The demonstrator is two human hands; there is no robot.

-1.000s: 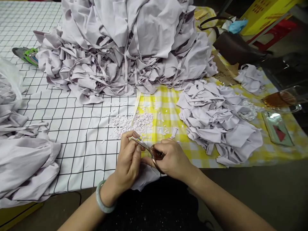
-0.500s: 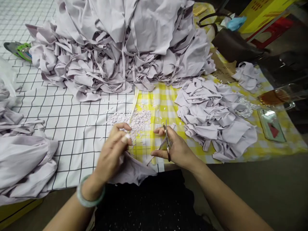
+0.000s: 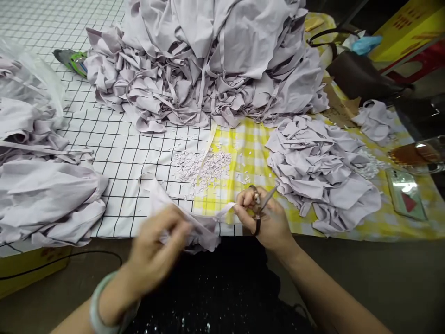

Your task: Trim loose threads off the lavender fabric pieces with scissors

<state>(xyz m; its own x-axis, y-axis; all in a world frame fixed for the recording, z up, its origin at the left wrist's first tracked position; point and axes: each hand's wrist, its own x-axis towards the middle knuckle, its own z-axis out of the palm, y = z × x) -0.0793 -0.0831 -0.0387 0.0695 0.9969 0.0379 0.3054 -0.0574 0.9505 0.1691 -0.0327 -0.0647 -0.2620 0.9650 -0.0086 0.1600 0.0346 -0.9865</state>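
Note:
A small pale lilac fabric piece (image 3: pixel 205 232) with narrow straps lies at the table's front edge between my hands. My right hand (image 3: pixel 274 227) is closed round a pair of small scissors (image 3: pixel 257 208), their blades pointing up and right. Its thumb and fingertips also pinch the end of a strap (image 3: pixel 225 211) of that piece. My left hand (image 3: pixel 160 246), a bracelet on its wrist, is at the left end of the fabric. Its fingers look curled but are smeared by motion, so whether they grip the cloth is unclear.
Small cut scraps (image 3: pixel 208 164) lie scattered ahead of my hands. Behind them rises a large fabric heap (image 3: pixel 208 65). Smaller piles lie right (image 3: pixel 320 171) and left (image 3: pixel 48 199). At far right are a phone (image 3: pixel 405 195) and a glass of brown drink (image 3: pixel 417 155).
My right hand has turned, swinging the scissors from upright to slanting right, and now pinches the strap. My left hand has moved down and left. The view has shifted left.

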